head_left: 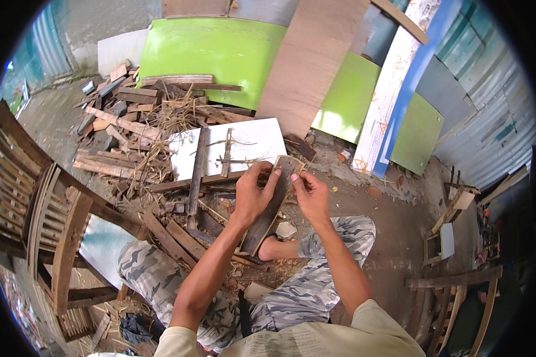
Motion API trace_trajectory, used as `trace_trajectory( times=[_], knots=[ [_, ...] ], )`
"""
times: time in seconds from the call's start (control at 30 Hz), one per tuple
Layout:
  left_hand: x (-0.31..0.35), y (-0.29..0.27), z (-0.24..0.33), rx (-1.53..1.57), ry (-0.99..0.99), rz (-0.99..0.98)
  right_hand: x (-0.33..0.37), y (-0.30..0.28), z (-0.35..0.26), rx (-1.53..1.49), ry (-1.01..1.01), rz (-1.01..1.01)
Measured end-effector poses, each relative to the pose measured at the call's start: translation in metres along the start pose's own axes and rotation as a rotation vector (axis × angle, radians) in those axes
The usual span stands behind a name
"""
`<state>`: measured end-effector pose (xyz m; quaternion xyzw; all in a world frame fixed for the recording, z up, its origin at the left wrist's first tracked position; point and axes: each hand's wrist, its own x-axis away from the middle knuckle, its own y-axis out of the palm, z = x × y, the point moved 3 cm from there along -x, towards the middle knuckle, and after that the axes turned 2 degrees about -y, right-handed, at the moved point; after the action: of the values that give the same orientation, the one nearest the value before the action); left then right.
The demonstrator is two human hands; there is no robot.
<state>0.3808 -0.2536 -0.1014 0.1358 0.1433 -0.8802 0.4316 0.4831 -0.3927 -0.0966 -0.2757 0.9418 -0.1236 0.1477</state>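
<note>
A dark, narrow wooden plank (269,215) with pale edges slants up from beside my bare foot, its far end between my hands. My left hand (257,191) is closed on the plank's left edge near that end, thumb and fingers pinching. Opposite it, my right hand (312,195) pinches the right edge, where a thin pale strip runs along the wood. Beyond the hands lies a white board (262,138) with a dark wooden strip (198,172) across it. A small frame of thin sticks (227,152) rests on the same board.
A heap of scrap wood and straw (140,125) spreads at the far left. Wooden slatted chairs (71,238) stand on the left, and a wooden frame (458,278) on the right. Green panels (214,53) and a tall brown board (309,65) lean at the back.
</note>
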Motion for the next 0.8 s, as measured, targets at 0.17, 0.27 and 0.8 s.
trace_trajectory(
  times=[0.17, 0.27, 0.8],
  knots=[
    [-0.006, -0.034, 0.033, -0.076, 0.264, 0.048, -0.005, 0.005, -0.035, 0.049, -0.044, -0.050],
    [-0.004, -0.043, 0.044, -0.145, 0.315, 0.081, -0.007, 0.012, -0.049, 0.050, -0.089, -0.043],
    [-0.009, -0.058, 0.064, -0.052, 0.225, 0.221, 0.002, 0.016, -0.108, 0.123, -0.220, -0.047]
  ],
)
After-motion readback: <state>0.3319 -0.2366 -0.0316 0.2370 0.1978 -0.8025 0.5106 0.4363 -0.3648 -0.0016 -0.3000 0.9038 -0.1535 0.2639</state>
